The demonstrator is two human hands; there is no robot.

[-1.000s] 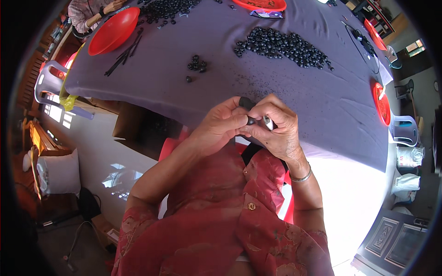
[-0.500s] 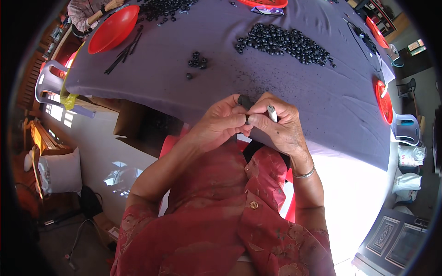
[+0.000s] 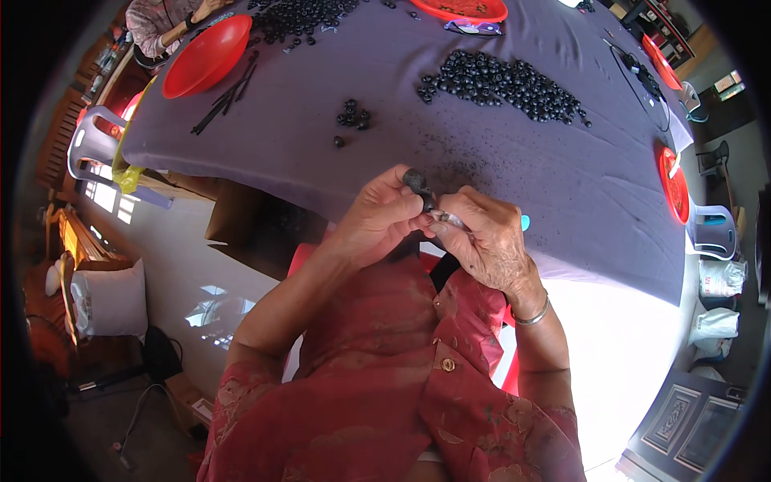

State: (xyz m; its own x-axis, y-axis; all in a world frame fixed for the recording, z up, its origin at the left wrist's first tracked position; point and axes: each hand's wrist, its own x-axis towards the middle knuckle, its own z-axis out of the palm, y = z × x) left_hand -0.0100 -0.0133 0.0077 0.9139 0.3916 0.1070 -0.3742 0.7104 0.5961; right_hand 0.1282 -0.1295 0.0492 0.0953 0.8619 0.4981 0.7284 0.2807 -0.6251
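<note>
Between the fingertips of my left hand [image 3: 376, 215] is a small round black piece [image 3: 429, 206], like a nut or bead, mostly covered by the fingers. A dark cover [image 3: 414, 180] sits on that hand's index finger. My right hand [image 3: 490, 241] closes round a slim tool [image 3: 450, 218] whose metal tip meets the piece; its turquoise end [image 3: 524, 222] sticks out behind the knuckles. Both hands are held close together over the table's near edge. Beyond them lie a wide pile of similar black pieces [image 3: 506, 87] and a little cluster [image 3: 353, 114].
Dark crumbs [image 3: 458, 161] dot the purple tablecloth [image 3: 273, 149]. A red bowl [image 3: 207, 58] and black sticks [image 3: 229, 95] lie far left, near another black pile [image 3: 297, 20] and a co-worker's hand [image 3: 207, 10]. Red dishes [image 3: 462, 10] stand far off and right.
My right hand has turned the tool from pointing up to lying against the black piece. The left fingers have shifted slightly, and the whole view has moved a little.
</note>
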